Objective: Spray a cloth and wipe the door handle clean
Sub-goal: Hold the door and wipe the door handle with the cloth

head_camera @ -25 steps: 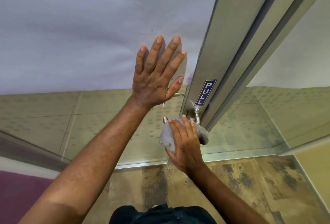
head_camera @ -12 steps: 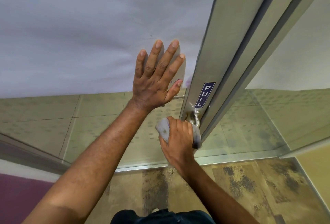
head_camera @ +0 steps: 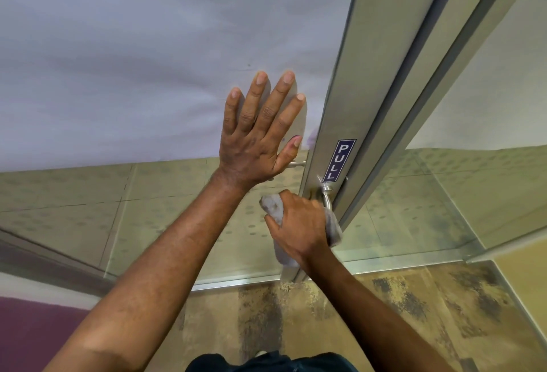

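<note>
PULL sticker (head_camera: 339,160): dark blue with white letters, set upright on the metal door frame (head_camera: 352,75).
Glass panel (head_camera: 148,45): frosted above, clear below, left of the frame.
Floor (head_camera: 399,312): tan, mottled with dark patches along the door's bottom rail.
Purple mat (head_camera: 32,333): at the lower left corner of the floor.
</note>
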### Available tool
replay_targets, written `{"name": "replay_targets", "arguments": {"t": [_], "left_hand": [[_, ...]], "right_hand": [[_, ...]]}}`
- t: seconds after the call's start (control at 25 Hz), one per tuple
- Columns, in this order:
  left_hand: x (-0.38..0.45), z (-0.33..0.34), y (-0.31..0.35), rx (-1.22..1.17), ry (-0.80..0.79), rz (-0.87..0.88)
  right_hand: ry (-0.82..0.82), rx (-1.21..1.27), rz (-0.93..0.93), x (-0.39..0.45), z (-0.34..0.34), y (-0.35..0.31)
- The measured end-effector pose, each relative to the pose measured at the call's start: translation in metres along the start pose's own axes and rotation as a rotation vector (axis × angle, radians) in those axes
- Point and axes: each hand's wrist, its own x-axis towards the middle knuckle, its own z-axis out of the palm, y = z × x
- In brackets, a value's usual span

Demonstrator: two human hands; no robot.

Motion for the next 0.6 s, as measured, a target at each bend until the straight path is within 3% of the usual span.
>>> {"name": "replay_targets", "arguments": {"t": [0.08, 0.24, 0.44, 0.6], "left_hand": [[0.001, 0.0, 0.0, -0.003, 0.005, 0.0], [0.0, 0.0, -0.001, -0.001, 0.003, 0.002], [-0.001, 0.001, 0.0, 0.004, -0.001, -0.005], [0.001, 0.001, -0.001, 0.007, 0.001, 0.001]], "right_hand": [[0.079, 0.105, -0.016, -0.021, 0.016, 0.009], [0.269, -0.152, -0.2, -0.041, 0.043, 0.027], [0.077, -0.218, -0.032, 0.007, 0.011, 0.001], [0.213, -0.158, -0.005, -0.007, 0.021, -0.001]]}}
